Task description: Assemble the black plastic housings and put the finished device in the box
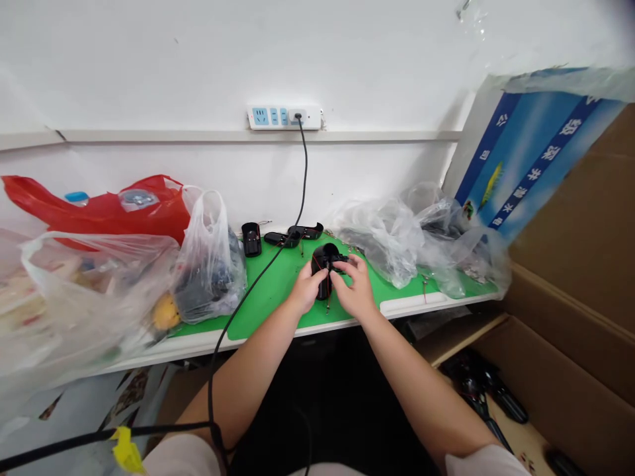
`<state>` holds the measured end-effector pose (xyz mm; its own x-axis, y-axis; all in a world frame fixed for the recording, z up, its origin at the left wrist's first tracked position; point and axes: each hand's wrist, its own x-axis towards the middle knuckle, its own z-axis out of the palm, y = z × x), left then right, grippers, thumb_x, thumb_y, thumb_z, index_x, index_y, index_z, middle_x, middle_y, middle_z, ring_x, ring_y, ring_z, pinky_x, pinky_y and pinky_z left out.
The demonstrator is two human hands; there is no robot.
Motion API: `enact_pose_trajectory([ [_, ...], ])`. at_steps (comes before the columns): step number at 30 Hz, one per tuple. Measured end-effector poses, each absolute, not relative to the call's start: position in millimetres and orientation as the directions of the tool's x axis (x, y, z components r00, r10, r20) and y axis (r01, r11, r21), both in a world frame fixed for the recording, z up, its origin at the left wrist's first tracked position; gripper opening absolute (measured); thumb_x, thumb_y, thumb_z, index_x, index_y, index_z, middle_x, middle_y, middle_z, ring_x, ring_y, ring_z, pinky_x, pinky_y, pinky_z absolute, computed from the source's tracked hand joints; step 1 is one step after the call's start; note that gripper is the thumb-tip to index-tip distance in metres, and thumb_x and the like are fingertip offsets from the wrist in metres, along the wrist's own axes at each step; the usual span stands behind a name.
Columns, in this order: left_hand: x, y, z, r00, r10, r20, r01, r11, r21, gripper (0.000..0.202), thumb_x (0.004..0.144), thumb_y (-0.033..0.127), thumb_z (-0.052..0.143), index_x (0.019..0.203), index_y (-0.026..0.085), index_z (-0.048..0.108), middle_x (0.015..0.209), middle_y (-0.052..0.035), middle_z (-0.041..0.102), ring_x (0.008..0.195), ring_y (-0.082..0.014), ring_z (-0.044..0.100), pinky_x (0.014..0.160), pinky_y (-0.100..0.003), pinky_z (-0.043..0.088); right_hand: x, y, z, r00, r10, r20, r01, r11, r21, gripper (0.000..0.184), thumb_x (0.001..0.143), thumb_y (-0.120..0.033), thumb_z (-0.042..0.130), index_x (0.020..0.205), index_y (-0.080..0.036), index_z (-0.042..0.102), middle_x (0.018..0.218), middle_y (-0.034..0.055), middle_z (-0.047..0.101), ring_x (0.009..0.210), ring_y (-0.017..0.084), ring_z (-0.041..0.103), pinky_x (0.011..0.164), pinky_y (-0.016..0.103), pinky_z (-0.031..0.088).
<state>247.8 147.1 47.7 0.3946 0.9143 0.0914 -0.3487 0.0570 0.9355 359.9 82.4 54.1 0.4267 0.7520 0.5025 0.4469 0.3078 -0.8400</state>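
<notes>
A black plastic housing with thin red wires stands between my two hands, just above the green mat. My left hand is wrapped round its left side, the thumb on its front. At its right side, my right hand pinches a small black part against the housing; what exactly this part is stays too small to tell. One red wire hangs below the housing between the hands. Behind them lie more black shell pieces: one upright at the left, and two curved ones near the wall.
A black cable runs from the wall power strip across the mat at my left. Plastic bags and a red bag crowd the left; clear bags lie right. A cardboard box holding black parts stands lower right.
</notes>
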Motion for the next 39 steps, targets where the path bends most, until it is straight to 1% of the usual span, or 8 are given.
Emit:
enact_pose_trajectory([
  [3, 248.6, 147.6, 45.9, 0.427, 0.876, 0.224, -0.305, -0.094, 0.948, 0.039, 0.072, 0.025, 0.066, 0.109, 0.015, 0.060, 0.109, -0.0070, 0.064, 0.106, -0.0219, 0.056, 0.096, -0.034, 0.040, 353.6, 101.5, 63.0, 0.334, 0.818, 0.469, 0.524, 0.252, -0.813, 0.021, 0.075, -0.032, 0.063, 0.092, -0.022, 0.072, 0.125, 0.0113, 0.044, 0.126, 0.029, 0.036, 0.107, 0.046, 0.027],
  [5, 248.1, 147.0, 45.8, 0.424, 0.876, 0.230, -0.276, -0.116, 0.954, 0.037, 0.073, 0.026, 0.065, 0.108, 0.014, 0.060, 0.105, -0.0072, 0.065, 0.103, -0.0221, 0.056, 0.095, -0.034, 0.041, 351.8, 110.0, 65.4, 0.296, 0.852, 0.433, 0.546, 0.221, -0.808, 0.018, 0.075, -0.031, 0.062, 0.086, -0.021, 0.073, 0.126, 0.0114, 0.044, 0.128, 0.030, 0.034, 0.107, 0.048, 0.026],
  [11, 246.6, 141.7, 50.6, 0.435, 0.896, 0.089, -0.289, 0.045, 0.956, 0.033, 0.071, 0.026, 0.065, 0.102, 0.013, 0.061, 0.085, -0.0040, 0.066, 0.081, -0.0183, 0.060, 0.074, -0.029, 0.048, 350.7, 109.7, 53.6, 0.426, 0.752, 0.502, 0.459, 0.299, -0.837, 0.021, 0.079, -0.034, 0.057, 0.076, -0.017, 0.069, 0.118, 0.0112, 0.050, 0.116, 0.023, 0.047, 0.100, 0.036, 0.036],
  [18, 247.8, 135.2, 53.6, 0.496, 0.866, -0.069, -0.280, 0.234, 0.931, 0.027, 0.068, 0.026, 0.067, 0.091, 0.013, 0.059, 0.062, -0.0005, 0.060, 0.051, -0.0134, 0.056, 0.050, -0.025, 0.045, 353.0, 115.7, 55.0, 0.537, 0.693, 0.482, 0.546, 0.150, -0.824, 0.024, 0.075, -0.035, 0.061, 0.058, -0.017, 0.063, 0.104, 0.0117, 0.056, 0.107, 0.024, 0.051, 0.097, 0.037, 0.037],
  [23, 243.1, 137.2, 55.7, 0.493, 0.861, -0.130, -0.343, 0.329, 0.880, 0.028, 0.071, 0.026, 0.062, 0.096, 0.015, 0.055, 0.068, -0.0033, 0.063, 0.055, -0.0183, 0.062, 0.055, -0.034, 0.052, 356.5, 99.4, 62.6, 0.589, 0.642, 0.490, 0.483, 0.207, -0.851, 0.025, 0.077, -0.040, 0.058, 0.070, -0.017, 0.066, 0.106, 0.0122, 0.056, 0.105, 0.024, 0.053, 0.087, 0.035, 0.044],
  [28, 237.5, 143.3, 61.2, 0.451, 0.881, -0.141, -0.463, 0.366, 0.807, 0.027, 0.075, 0.024, 0.056, 0.099, 0.012, 0.054, 0.085, -0.0103, 0.067, 0.068, -0.0213, 0.066, 0.062, -0.038, 0.054, 348.3, 61.0, 49.8, 0.465, 0.835, 0.296, 0.334, 0.144, -0.931, 0.031, 0.078, -0.043, 0.057, 0.091, -0.016, 0.063, 0.086, 0.0087, 0.065, 0.075, 0.020, 0.059, 0.068, 0.031, 0.046],
  [35, 233.6, 141.9, 69.2, 0.333, 0.943, -0.016, -0.658, 0.245, 0.712, 0.027, 0.077, 0.023, 0.058, 0.102, 0.013, 0.057, 0.096, -0.0104, 0.067, 0.077, -0.0212, 0.067, 0.073, -0.040, 0.055, 329.7, 39.6, 41.8, 0.310, 0.931, 0.192, 0.456, 0.032, -0.889, 0.039, 0.083, -0.048, 0.050, 0.072, -0.014, 0.065, 0.056, 0.0006, 0.054, 0.052, 0.012, 0.044, 0.051, 0.024, 0.031],
  [39, 232.5, 138.6, 72.0, 0.372, 0.927, 0.049, -0.680, 0.237, 0.694, 0.026, 0.078, 0.023, 0.059, 0.103, 0.014, 0.058, 0.102, -0.0101, 0.066, 0.079, -0.0210, 0.067, 0.074, -0.040, 0.055, 327.9, 47.3, 43.5, 0.231, 0.964, 0.135, 0.350, 0.047, -0.935, 0.040, 0.082, -0.048, 0.049, 0.069, -0.013, 0.064, 0.051, -0.0029, 0.043, 0.048, 0.009, 0.034, 0.047, 0.023, 0.025],
])
